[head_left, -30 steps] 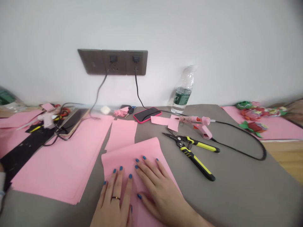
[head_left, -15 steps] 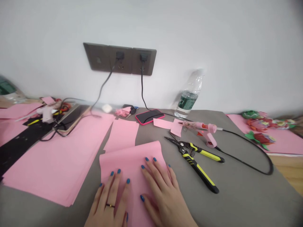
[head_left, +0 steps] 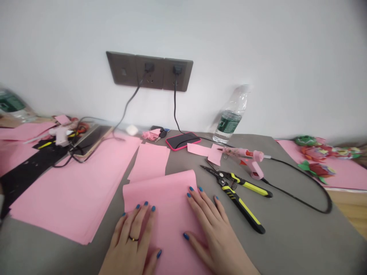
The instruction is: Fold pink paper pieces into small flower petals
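Note:
A folded pink paper sheet (head_left: 164,198) lies on the grey table (head_left: 286,236) in front of me. My left hand (head_left: 133,240) rests flat on its left part, fingers spread, a ring on one finger. My right hand (head_left: 210,225) lies flat on the sheet's right edge, fingers stretched toward the far side. Both hands press the paper and hold nothing. Black and yellow pliers (head_left: 237,191) lie just right of my right hand.
A pink glue gun (head_left: 248,158) with a black cord lies behind the pliers. A phone (head_left: 182,140), a water bottle (head_left: 231,118), pink paper scraps and a big pink paper stack (head_left: 74,187) are around. Paper flowers (head_left: 315,152) sit far right. Wall sockets (head_left: 150,70) hold two plugs.
My right hand has slid to the right across the sheet, from near my left hand to the sheet's right edge. My left hand stayed in place.

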`<move>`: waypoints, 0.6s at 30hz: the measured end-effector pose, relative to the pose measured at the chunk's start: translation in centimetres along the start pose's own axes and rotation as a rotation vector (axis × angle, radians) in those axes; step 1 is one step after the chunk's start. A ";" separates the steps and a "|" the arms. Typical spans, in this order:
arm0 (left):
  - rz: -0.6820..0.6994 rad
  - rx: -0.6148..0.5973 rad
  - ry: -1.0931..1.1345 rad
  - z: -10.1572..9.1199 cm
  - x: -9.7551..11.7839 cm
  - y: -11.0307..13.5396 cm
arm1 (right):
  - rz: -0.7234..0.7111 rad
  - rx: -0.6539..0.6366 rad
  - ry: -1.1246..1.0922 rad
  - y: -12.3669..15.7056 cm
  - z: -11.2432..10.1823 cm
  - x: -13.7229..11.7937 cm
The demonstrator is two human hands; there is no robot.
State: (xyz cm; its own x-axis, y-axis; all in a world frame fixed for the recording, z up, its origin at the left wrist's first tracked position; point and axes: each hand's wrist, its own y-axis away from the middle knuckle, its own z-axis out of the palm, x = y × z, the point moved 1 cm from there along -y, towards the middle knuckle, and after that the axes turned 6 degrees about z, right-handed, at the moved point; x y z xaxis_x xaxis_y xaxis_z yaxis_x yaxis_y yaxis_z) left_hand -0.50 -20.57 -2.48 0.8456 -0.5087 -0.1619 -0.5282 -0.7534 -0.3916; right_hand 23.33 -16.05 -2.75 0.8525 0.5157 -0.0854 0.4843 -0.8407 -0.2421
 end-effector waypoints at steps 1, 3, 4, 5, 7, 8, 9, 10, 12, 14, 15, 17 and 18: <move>0.001 -0.002 0.001 0.0 0.0 0.0 | 0.004 -0.002 -0.012 0.0 0.1 0.0; -0.005 -0.008 0.001 0.0 0.1 0.2 | 0.011 -0.005 -0.031 0.0 0.2 0.0; -0.013 -0.018 0.002 0.1 0.1 0.3 | 0.015 -0.007 -0.036 0.0 0.2 0.0; -0.022 -0.033 0.002 0.2 0.1 0.5 | 0.017 -0.009 -0.039 0.0 0.2 -0.1; -0.036 -0.068 0.002 0.3 0.1 0.8 | 0.017 -0.012 -0.041 0.0 0.2 -0.1; -0.037 -0.085 0.001 0.4 0.1 1.0 | 0.018 -0.015 -0.042 0.0 0.2 -0.1; -0.036 -0.099 0.000 0.4 0.1 1.1 | 0.018 -0.017 -0.041 0.0 0.2 -0.1; -0.035 -0.108 -0.001 0.4 0.1 1.1 | 0.017 -0.018 -0.040 0.0 0.1 -0.1; -0.037 -0.113 -0.003 0.4 0.1 1.0 | 0.013 -0.018 -0.028 0.0 0.1 -0.1; -0.036 -0.101 -0.006 0.2 0.1 0.8 | 0.005 -0.016 -0.012 -0.1 0.0 -0.1; -0.032 -0.085 -0.007 0.2 0.2 0.6 | 0.001 -0.014 -0.005 -0.2 0.0 -0.1; -0.020 -0.051 -0.007 0.0 0.1 0.2 | 0.000 -0.010 0.002 -0.2 0.0 -0.1; -0.013 -0.036 -0.004 -0.1 0.1 0.0 | -0.001 -0.008 0.002 -0.3 0.1 -0.1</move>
State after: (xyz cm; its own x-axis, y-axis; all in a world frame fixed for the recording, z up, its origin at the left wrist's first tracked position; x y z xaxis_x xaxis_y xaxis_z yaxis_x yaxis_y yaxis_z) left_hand -0.41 -20.66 -2.44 0.8528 -0.4969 -0.1606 -0.5193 -0.7744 -0.3613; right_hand 23.10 -15.88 -2.73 0.8527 0.5158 -0.0832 0.4863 -0.8417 -0.2347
